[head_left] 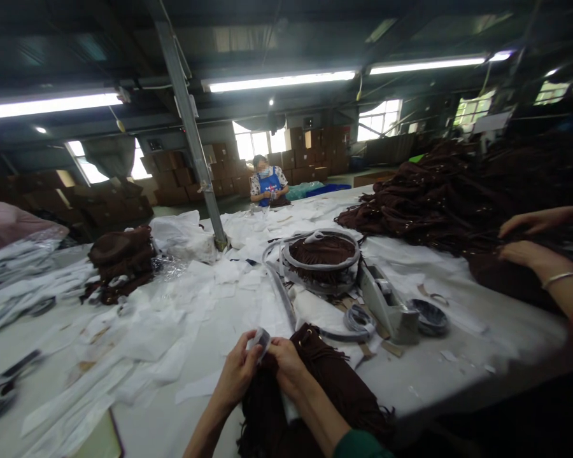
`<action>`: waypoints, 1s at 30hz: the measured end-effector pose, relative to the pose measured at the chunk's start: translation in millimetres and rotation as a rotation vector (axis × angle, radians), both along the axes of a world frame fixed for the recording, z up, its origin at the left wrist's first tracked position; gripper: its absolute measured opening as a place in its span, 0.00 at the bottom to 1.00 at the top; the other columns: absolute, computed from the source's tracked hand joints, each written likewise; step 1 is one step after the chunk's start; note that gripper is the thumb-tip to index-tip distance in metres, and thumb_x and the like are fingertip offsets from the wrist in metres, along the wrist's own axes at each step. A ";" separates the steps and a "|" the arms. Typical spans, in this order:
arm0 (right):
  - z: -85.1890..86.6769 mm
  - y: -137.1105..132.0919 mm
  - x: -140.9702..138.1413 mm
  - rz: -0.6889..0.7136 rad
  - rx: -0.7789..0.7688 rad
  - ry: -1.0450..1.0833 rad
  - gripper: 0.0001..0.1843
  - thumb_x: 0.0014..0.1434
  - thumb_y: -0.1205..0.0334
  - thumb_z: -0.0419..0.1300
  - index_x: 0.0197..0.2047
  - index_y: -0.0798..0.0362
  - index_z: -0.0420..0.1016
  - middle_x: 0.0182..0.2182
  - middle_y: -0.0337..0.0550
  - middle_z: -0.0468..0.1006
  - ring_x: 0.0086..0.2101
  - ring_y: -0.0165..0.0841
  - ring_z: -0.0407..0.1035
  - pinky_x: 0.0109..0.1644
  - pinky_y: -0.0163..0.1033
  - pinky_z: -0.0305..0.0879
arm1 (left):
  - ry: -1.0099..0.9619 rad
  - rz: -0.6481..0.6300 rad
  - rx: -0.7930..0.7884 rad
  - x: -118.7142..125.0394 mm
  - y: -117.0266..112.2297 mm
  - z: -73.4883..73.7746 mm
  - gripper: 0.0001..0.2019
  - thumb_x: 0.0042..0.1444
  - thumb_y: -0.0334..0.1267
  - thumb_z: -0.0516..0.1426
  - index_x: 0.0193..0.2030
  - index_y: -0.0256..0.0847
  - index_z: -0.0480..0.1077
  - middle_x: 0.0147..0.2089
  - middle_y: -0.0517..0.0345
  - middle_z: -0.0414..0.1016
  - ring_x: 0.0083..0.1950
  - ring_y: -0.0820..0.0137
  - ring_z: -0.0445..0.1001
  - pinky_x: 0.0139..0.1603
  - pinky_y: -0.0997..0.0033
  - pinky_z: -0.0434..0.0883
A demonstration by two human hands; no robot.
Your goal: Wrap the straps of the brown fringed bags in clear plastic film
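- My left hand [236, 372] and right hand [286, 361] work together low in view, over a dark brown fringed suede piece [337, 388] lying on a white-topped work table [439, 375].
- My left fingers [242, 355] are curled, pinching a small pale translucent strip [261, 340]. My right fingers [279, 348] are closed on the top of the suede, just beside that strip. Neither hand is released.
- The suede lies at the table's near edge, under my hands and between my forearms.
- This pinch appears to need both hands kept closed.
- My fingers hide where the strip meets the suede, so I cannot tell whether they are joined. The strip is too small to identify.
- To my right, a co-worker's bare hands [530, 235] rest on a heaped pile of brown fringed pieces [434, 197]. Crumpled white paper sheets [148, 331] cover much of the table.
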State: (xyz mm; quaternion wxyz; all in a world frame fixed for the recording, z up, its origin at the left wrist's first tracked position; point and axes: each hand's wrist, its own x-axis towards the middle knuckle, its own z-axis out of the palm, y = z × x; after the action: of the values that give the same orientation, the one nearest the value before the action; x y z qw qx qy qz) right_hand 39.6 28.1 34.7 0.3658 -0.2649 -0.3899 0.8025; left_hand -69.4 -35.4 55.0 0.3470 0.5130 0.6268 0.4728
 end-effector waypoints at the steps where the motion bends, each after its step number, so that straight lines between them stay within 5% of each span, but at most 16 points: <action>1: 1.6 -0.1 4.0 0.026 -0.016 0.023 0.19 0.40 0.51 0.71 0.25 0.60 0.77 0.16 0.38 0.71 0.19 0.24 0.61 0.27 0.32 0.57 | 0.006 -0.022 -0.011 0.0 -0.8 0.0 0.31 0.54 0.61 0.52 0.53 0.36 0.64 0.18 0.68 0.60 0.19 0.72 0.59 0.22 0.73 0.54; 6: 5.1 -2.9 19.5 0.133 -0.057 0.101 0.19 0.40 0.54 0.73 0.27 0.62 0.78 0.20 0.41 0.74 0.23 0.25 0.65 0.31 0.33 0.59 | 0.155 -0.115 -0.041 -2.5 -7.4 -2.4 0.23 0.58 0.57 0.48 0.47 0.38 0.65 0.19 0.67 0.61 0.20 0.72 0.60 0.22 0.74 0.54; 12: -1.3 -1.6 24.9 0.177 -0.091 0.146 0.20 0.38 0.55 0.75 0.28 0.63 0.78 0.22 0.43 0.76 0.24 0.25 0.66 0.30 0.31 0.58 | 0.428 -0.066 -0.043 -7.2 -10.9 -9.6 0.14 0.61 0.50 0.47 0.43 0.42 0.64 0.24 0.60 0.70 0.27 0.66 0.70 0.30 0.71 0.59; 22: -12.4 -1.9 15.2 0.042 -0.128 0.089 0.20 0.41 0.51 0.72 0.24 0.60 0.74 0.17 0.34 0.69 0.19 0.22 0.59 0.24 0.31 0.52 | 0.247 0.119 0.059 0.8 2.5 -26.4 0.22 0.60 0.57 0.45 0.26 0.43 0.62 0.23 0.61 0.65 0.27 0.69 0.64 0.31 0.71 0.60; 30: -9.9 -4.2 21.0 0.012 -0.167 0.125 0.21 0.46 0.46 0.68 0.27 0.58 0.73 0.21 0.36 0.72 0.22 0.24 0.63 0.26 0.31 0.55 | 0.274 0.196 0.033 5.3 5.9 -27.6 0.21 0.53 0.57 0.54 0.21 0.42 0.58 0.20 0.67 0.57 0.25 0.72 0.59 0.29 0.73 0.57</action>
State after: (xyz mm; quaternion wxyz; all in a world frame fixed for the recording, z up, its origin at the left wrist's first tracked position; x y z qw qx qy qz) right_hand 60.6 23.9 24.7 0.3613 -0.2414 -0.2998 0.8493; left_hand -64.1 -29.5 27.4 0.2021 0.5148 0.7073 0.4402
